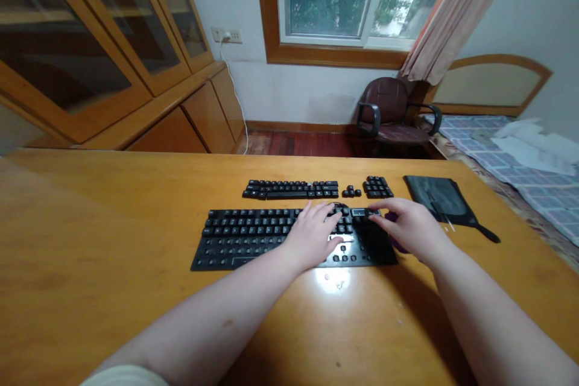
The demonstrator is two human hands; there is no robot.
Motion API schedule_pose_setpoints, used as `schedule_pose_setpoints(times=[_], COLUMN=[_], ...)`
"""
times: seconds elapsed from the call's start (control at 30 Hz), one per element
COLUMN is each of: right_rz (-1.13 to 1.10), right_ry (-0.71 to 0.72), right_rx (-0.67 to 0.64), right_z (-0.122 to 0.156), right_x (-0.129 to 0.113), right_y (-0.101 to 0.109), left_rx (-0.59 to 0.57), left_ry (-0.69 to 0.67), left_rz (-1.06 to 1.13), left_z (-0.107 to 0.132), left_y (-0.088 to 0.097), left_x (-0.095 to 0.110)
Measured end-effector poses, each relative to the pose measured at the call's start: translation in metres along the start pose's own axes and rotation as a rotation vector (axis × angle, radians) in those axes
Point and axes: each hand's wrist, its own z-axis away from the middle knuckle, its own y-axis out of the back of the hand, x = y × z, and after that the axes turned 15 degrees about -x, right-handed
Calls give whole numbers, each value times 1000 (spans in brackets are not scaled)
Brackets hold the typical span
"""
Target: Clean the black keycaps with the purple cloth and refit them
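Observation:
A black keyboard (246, 230) lies on the table, its upper rows bearing keycaps while bare switches show in the lower rows and part of the right side. My left hand (312, 232) rests flat across its right-middle part, fingers spread. At the keyboard's top right corner, my right hand (407, 226) has thumb and fingertips close together, beside the small light-edged panel (359, 212). Whatever lies between those fingertips is too small to make out. Partly hidden under that hand is a dark purple thing (398, 245).
Behind the keyboard stand loose black keycaps in groups: a large block (289, 189), a small cluster (351, 191) and a number-pad block (378, 187). A black pouch (441, 196) with a strap lies at right. Beyond the wooden table (113, 211) are an armchair (391, 108) and a bed (511, 151).

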Motion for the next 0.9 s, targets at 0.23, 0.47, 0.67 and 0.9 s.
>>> schedule_pose_setpoints(times=[0.23, 0.47, 0.67, 0.9], right_rz=[174, 300, 390, 456], right_ry=[102, 100, 93, 26], right_rx=[-190, -234, -234, -278], right_z=[0, 2, 4, 6], right_x=[24, 18, 12, -3], right_y=[-40, -37, -38, -34], left_rx=[11, 13, 12, 18], left_ry=[3, 5, 8, 9], left_rz=[8, 21, 24, 19], left_z=[-1, -1, -1, -1], left_y=[0, 0, 0, 0], left_x=[0, 0, 0, 0])
